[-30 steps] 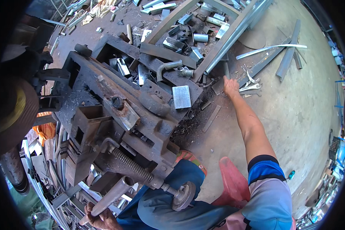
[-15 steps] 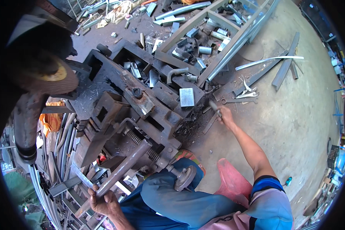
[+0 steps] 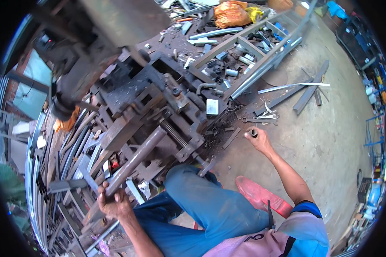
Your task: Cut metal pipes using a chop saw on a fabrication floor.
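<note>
My left hand (image 3: 116,204) is wrapped round the lower part of a long, thick metal bar (image 3: 135,160). The bar slants up to a heavy dark machine vise (image 3: 158,100), beside its coil-threaded screw (image 3: 173,133). Out to the right, above the floor, my right hand (image 3: 261,142) closes round a short metal tube (image 3: 254,133), whose hollow end faces up. Part of the tube is hidden in the fist. A small round handwheel (image 3: 207,166) at the screw's end shows by my knee, partly covered by it.
A shiny square metal block (image 3: 212,107) sits on the vise's right edge. A wrench (image 3: 260,121), pliers (image 3: 268,112) and steel angle bars (image 3: 311,92) lie on the floor. Metal offcuts pile up at the left. A red stool (image 3: 261,197) is beneath me. A machine head (image 3: 124,19) overhangs the upper left.
The whole view has shifted and tilted. My right hand has turned, so the tube's open end now faces up. My left hand keeps its hold on the bar.
</note>
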{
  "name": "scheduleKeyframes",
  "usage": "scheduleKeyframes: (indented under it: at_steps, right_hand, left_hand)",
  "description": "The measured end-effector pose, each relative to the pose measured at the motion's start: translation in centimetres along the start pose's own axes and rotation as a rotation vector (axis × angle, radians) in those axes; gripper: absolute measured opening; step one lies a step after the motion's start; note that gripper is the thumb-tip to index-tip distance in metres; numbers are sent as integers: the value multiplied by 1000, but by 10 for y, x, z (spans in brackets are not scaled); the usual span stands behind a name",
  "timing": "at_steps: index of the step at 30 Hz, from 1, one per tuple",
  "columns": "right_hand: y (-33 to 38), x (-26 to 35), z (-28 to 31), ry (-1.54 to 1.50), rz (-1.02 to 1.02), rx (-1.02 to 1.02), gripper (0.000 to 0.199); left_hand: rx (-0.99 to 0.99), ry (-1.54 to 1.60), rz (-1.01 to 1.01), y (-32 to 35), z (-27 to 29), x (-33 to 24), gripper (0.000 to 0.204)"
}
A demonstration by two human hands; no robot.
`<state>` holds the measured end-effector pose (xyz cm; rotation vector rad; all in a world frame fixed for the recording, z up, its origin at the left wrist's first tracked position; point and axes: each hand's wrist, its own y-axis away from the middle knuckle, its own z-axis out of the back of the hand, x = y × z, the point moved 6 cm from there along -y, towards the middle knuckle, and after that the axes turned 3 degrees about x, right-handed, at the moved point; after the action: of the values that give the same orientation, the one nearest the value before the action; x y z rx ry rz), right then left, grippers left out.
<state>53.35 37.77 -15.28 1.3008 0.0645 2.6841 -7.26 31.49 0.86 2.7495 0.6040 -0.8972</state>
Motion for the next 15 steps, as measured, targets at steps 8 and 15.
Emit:
scheduleKeyframes:
  at_steps: [8,15]
  right_hand:
    - [39,214,67,-814,246,-269,41]
    - [55,377,10,-1304,293,-129,40]
  left_hand:
    - [93,326,102,-8,23,-14,18]
    - [183,357,15,-3,34,-47,17]
